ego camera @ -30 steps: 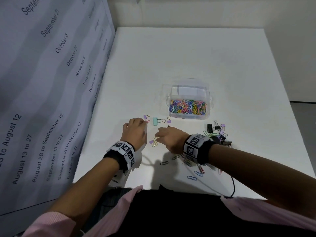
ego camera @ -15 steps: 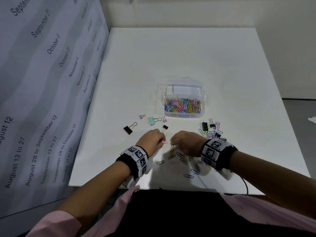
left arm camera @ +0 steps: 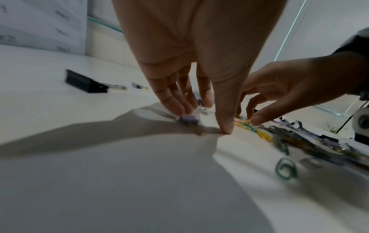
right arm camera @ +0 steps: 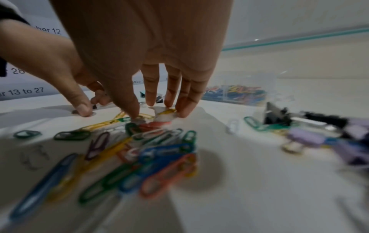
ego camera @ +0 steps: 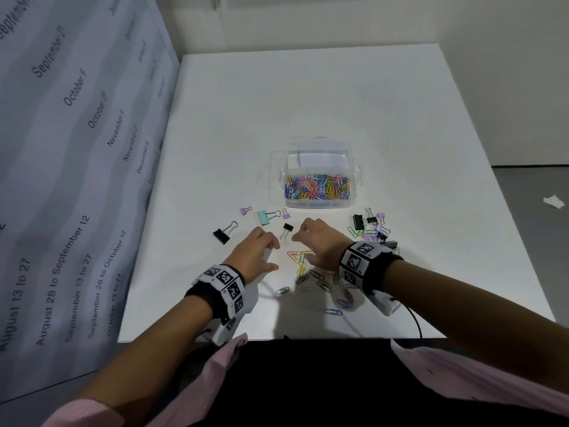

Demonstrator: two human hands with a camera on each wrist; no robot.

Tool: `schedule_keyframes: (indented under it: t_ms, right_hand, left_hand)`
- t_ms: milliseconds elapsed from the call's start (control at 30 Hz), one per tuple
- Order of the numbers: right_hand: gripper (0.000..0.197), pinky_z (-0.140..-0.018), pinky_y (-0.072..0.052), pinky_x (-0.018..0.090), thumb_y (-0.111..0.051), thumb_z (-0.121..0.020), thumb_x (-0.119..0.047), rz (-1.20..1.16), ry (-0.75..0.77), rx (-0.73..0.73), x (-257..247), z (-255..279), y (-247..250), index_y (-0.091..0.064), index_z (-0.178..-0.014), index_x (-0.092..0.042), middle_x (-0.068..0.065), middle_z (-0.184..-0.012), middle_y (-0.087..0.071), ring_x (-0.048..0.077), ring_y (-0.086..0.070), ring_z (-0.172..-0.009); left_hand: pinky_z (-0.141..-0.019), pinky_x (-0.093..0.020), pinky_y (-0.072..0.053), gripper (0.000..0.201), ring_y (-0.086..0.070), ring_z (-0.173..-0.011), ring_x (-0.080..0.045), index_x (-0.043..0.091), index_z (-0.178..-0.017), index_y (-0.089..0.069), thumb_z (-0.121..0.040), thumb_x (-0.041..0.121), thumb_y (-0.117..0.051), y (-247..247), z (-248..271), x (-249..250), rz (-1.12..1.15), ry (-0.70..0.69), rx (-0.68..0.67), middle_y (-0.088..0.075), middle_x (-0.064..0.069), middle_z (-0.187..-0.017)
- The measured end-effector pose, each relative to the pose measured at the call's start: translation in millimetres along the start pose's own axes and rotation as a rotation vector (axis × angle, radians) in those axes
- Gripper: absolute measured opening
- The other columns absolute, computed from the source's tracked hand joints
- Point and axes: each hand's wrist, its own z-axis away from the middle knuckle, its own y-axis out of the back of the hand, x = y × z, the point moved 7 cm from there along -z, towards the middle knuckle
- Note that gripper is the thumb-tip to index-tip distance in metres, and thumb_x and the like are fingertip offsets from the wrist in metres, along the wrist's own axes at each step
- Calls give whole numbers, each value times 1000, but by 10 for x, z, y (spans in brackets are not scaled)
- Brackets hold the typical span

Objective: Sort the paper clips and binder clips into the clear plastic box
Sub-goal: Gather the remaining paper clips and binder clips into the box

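The clear plastic box [ego camera: 318, 200] holds many coloured paper clips in its near half. Just in front of it, loose paper clips [ego camera: 301, 261] lie between my hands. My left hand [ego camera: 272, 255] points its straight fingers down at the table; the fingertips [left arm camera: 179, 108] touch a small purple binder clip [left arm camera: 187, 121] and the thumb presses the table beside it. My right hand [ego camera: 300, 249] reaches down onto the pile, its fingertips [right arm camera: 179, 110] and thumb resting on yellow paper clips [right arm camera: 166, 112]. Neither hand lifts anything.
A large black binder clip [ego camera: 224, 234], a mint one [ego camera: 265, 217], two small purple ones [ego camera: 245, 210] and a small black one [ego camera: 288, 230] lie left of and before the box. More binder clips [ego camera: 369, 228] cluster at the right. A printed wall panel [ego camera: 77, 149] borders the table's left edge.
My left hand has slid right and nearer to me, away from the binder clips, uncovering the large black one. Both hands now sit fingertips-down at the paper clip pile.
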Motion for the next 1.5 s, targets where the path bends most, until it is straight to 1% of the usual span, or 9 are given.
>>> schedule_keyframes:
  t_ms: [267,433,600,767,867,1200,1333,1400,1500]
  right_hand:
    - [48,-95,-40,43,-42,-81,4,12,101,-4,-259,-58,-94,-49,-127,-8,17,-128,-46,35,-42,-109]
    - [42,-72,-54,47,-50,-63,18,-25,208,-1,-139,160,-115,-68,-97,-1,25,-96,-63,44,-57,-81]
    - [31,-91,-43,40,-62,-77,-5,-86,101,15,126,350,75,-65,-108,-6,18,-109,-61,36,-51,-102]
    - [69,-90,-31,24,-79,-65,-31,-99,-4,6,359,498,127,-50,-127,-16,13,-122,-48,27,-45,-111]
    - [84,-98,-37,30,-83,-59,-31,-76,-100,-78,462,537,37,-42,-131,-19,10,-126,-41,24,-41,-115]
    - [20,-68,-39,31,-69,-71,-9,-300,-137,146,394,385,-62,-65,-91,-5,9,-82,-49,22,-48,-76]
    - [11,-72,-41,29,-62,-76,-6,-291,-166,186,477,382,86,-68,-85,-5,15,-84,-70,29,-61,-82]
    - [14,-67,-32,18,-60,-78,-8,-294,-206,164,544,391,214,-70,-88,-7,10,-90,-72,20,-60,-82]
    - [16,-77,-43,21,-60,-80,-12,-310,-257,191,628,375,505,-71,-91,-10,8,-96,-72,10,-55,-79]
  left_hand:
    - [-77,-28,-44,48,-46,-75,-16,12,-115,-55,-72,18,-77,170,-6,-125,15,64,104,-41,2,-101]
    - [-74,-24,-37,43,-42,-76,-14,10,-114,-56,-77,21,-73,210,-82,-118,-9,35,129,-43,1,-99]
    - [-78,-26,-45,51,-50,-85,-14,18,-116,-52,-74,37,-74,120,-114,116,-16,-49,62,-45,2,-102]
    - [-98,-33,-44,76,-46,-114,-19,21,-131,-40,-67,29,-80,-275,-12,335,-157,-133,-257,-38,-3,-127]
    - [-96,-28,-43,81,-48,-114,-21,19,-136,-35,-68,20,-80,-421,30,408,-174,-135,-290,-32,-4,-133]
    - [-85,-32,-45,57,-55,-99,-26,12,-128,-44,-78,20,-71,-437,-210,707,-156,-146,-94,-43,-10,-119]
    - [-80,-25,-39,47,-54,-97,-26,12,-124,-50,-81,19,-68,-457,-284,723,-145,-147,-108,-44,-10,-117]
    - [-79,-27,-39,33,-54,-96,-27,10,-116,-56,-84,14,-62,-453,-294,721,-147,-162,-102,-47,-11,-115]
    - [-81,-32,-42,18,-55,-95,-30,6,-105,-59,-88,8,-53,-428,-299,699,-146,-160,-82,-49,-13,-111]
